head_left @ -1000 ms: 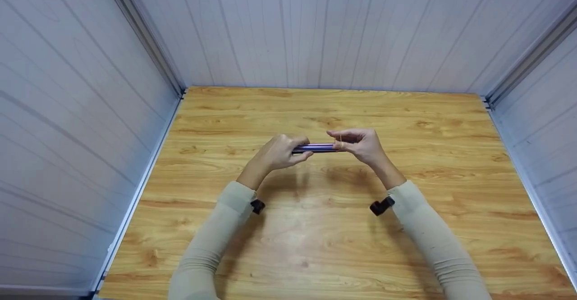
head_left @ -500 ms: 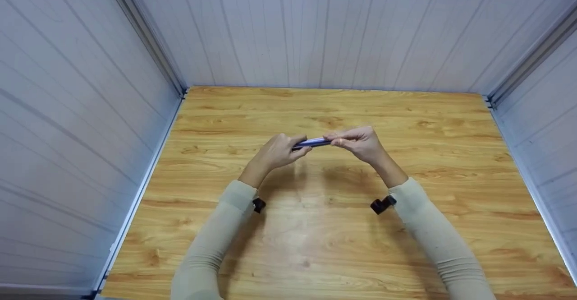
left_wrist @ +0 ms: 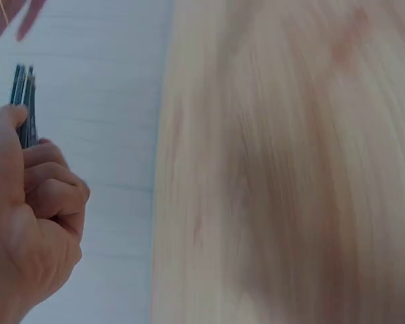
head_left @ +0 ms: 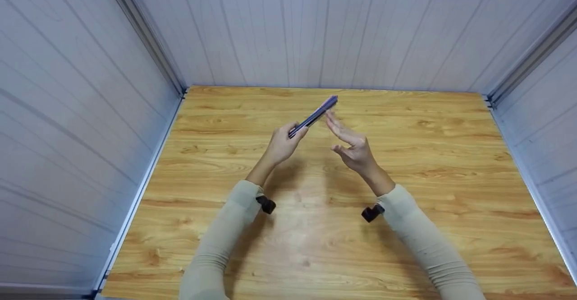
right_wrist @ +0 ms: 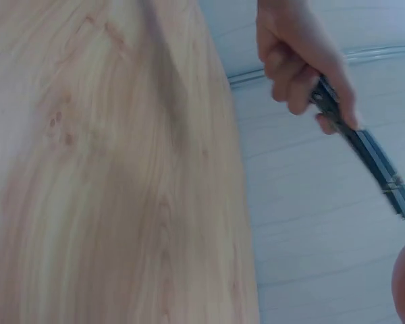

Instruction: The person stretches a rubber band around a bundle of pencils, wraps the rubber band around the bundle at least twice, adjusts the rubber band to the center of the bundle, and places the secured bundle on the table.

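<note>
A bundle of slim, pen-like sticks [head_left: 318, 112], dark blue with some purple, slants up and away from my left hand [head_left: 280, 147]. That hand grips the near end, thumb on one side and curled fingers on the other, as the left wrist view shows. Thin bands [right_wrist: 393, 183] cross the bundle towards its far end. Beside that end is my right hand [head_left: 354, 150], its fingers extended and thumb apart; whether the fingertips touch the sticks I cannot tell. A thin yellowish loop [left_wrist: 4, 12] shows at the right hand's fingers in the left wrist view.
Both hands are above a wood-grain table [head_left: 297, 246]. White panel walls [head_left: 297, 29] rise at the back and on both sides. A small black camera [head_left: 372, 213] sits at the right wrist, and another black camera [head_left: 267, 205] at the left.
The bundle has swung from nearly level to a steep slant, its far end pointing away. The right hand's fingers, earlier pinching near the bundle's right end, have straightened and come off.
</note>
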Demonstrator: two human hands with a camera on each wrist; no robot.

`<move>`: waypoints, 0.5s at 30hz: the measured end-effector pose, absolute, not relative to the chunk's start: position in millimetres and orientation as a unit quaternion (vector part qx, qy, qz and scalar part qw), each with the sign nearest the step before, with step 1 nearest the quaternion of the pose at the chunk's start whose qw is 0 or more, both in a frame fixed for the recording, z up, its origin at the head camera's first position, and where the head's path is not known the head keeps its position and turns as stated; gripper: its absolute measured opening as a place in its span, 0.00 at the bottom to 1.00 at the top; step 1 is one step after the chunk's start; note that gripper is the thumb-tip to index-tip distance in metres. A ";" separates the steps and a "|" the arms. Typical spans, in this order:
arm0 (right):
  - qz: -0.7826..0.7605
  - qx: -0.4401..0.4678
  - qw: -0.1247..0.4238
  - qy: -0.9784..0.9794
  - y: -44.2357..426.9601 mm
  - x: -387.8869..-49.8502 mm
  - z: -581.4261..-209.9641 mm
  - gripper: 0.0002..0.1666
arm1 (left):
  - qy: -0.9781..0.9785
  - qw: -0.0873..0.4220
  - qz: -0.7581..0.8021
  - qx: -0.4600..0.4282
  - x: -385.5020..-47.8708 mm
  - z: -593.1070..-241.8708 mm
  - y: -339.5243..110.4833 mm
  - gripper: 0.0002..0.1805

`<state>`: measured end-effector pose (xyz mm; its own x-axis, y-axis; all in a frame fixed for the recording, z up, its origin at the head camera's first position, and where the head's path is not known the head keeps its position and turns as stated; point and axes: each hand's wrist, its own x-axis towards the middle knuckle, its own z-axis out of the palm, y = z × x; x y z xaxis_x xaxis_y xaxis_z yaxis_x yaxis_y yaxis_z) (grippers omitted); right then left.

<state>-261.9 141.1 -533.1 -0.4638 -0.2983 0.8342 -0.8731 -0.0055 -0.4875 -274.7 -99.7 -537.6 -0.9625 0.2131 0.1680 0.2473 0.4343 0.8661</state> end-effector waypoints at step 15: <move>0.750 0.246 0.111 -0.604 142.2 -257.2 -534.7 0.69 | -0.823 0.153 -0.537 -0.104 -260.1 -547.1 -72.3 0.15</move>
<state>-257.2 142.2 -534.7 -0.8541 -0.1301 0.5036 -0.4641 -0.2464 -0.8508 -260.1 -72.3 -547.1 -0.9316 0.0066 0.3635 0.3353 0.4017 0.8522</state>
